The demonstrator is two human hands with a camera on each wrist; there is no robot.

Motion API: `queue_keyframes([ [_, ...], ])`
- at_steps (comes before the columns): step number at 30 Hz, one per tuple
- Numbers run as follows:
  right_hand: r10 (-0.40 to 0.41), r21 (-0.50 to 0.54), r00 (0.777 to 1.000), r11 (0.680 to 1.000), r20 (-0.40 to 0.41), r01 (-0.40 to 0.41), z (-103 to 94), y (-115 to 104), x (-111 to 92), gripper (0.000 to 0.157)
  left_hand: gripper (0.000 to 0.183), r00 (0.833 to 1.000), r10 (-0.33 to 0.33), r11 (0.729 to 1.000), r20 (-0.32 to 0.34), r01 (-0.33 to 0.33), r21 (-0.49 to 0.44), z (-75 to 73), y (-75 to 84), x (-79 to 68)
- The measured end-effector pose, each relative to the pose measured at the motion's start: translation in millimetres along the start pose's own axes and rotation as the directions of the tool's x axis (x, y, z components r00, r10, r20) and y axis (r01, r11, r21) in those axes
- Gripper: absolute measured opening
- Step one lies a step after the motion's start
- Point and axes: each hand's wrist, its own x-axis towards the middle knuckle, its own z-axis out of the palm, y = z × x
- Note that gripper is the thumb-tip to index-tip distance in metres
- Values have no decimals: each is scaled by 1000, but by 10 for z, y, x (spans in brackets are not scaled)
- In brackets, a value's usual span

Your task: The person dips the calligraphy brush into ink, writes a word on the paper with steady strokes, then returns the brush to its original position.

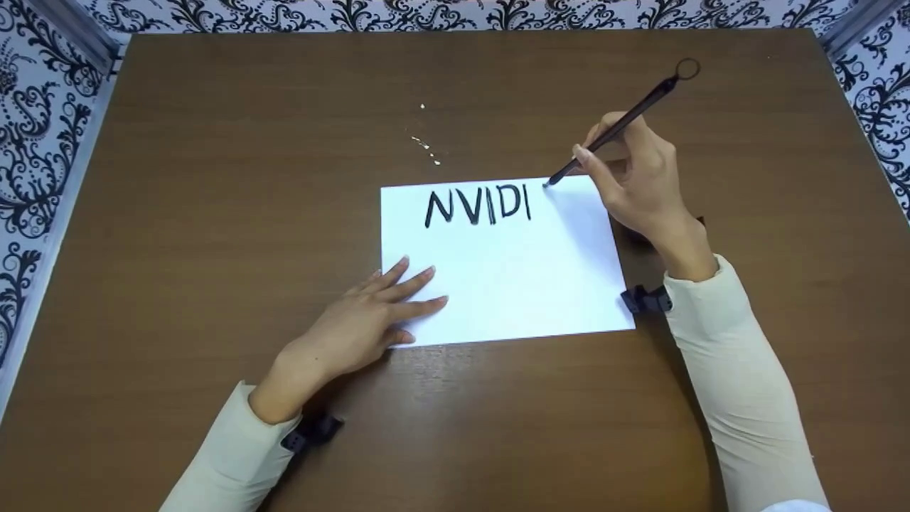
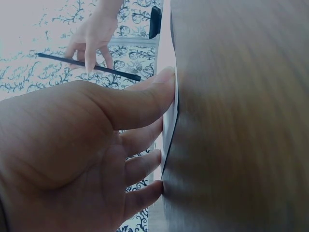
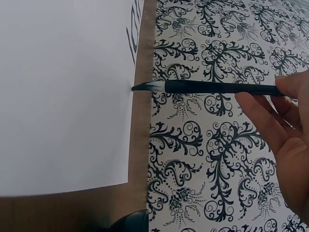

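A white sheet of paper lies on the brown table, with the black letters "NVIDI" along its top. My left hand rests on the sheet's lower left corner, fingers spread. In the left wrist view its thumb lies at the paper's edge. Between thumb and fingers, my right hand pinches a dark paintbrush with a loop at its upper end. The brush's bristles are dark at the point and paler near the handle. Their tip is right of the last letter; whether it touches paper I cannot tell.
Small pale specks lie on the table beyond the paper. A dark object is mostly hidden behind the right hand. Black-and-white patterned covering surrounds the table's far and side edges.
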Motion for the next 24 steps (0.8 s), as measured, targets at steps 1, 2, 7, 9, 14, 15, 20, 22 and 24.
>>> queue_keyframes([
  [1,1,-1,1000,1000,5,-1,4,3,-5,30,55,1000,-1,1000,1,1,1,3,0,0],
  [2,2,-2,1000,1000,9,-2,8,6,-8,30,55,1000,-1,1000,1,1,2,4,0,0],
  [7,20,13,999,1000,28,-20,11,12,-14,29,55,1000,3,1000,2,-3,4,5,-3,3],
  [9,29,25,999,999,31,-29,12,13,-16,29,55,1000,8,1000,1,-8,4,7,-3,3],
  [14,54,24,998,998,39,-55,3,14,-18,29,55,1000,11,1000,1,-11,3,9,-3,-1],
  [15,59,25,997,998,41,-60,1,15,-19,29,55,1000,10,1000,2,-11,3,7,-3,-1],
  [20,70,38,997,997,41,-72,4,12,-17,27,56,1000,10,1000,4,-10,3,9,-4,-2],
  [22,68,43,997,997,41,-69,6,9,-14,27,56,1000,8,1000,4,-8,4,7,-3,-1],
  [24,67,45,997,997,43,-69,4,4,-11,27,56,1000,8,1000,3,-8,3,5,-3,1],
])
